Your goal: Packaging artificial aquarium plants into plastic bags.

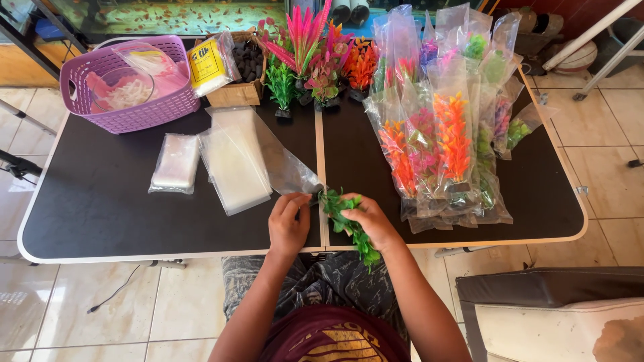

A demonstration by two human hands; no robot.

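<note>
At the near edge of the black surface (134, 214), the person is gripping a green plastic aquarium plant (349, 224) with the right hand (372, 221), fingers curled closed around its middle. The plant is lying with its long axis running diagonally, its far end pointing toward the far left at the mouth of a clear plastic bag (285, 164) and its leafy near end hanging over the surface's near edge toward the right. The left hand (288, 224) is resting just left of the plant, fingers bent and pinching at the bag's near corner where it is meeting the plant's tip. A stack of flat clear bags (231, 164) is lying to the left, with a smaller clear packet (176, 162) beyond it. Bagged orange, pink and green plants (443, 141) are piling up on the right, unbagged plants (308, 57) are standing at the far side, and a purple basket (131, 84) is sitting at the far left.
</note>
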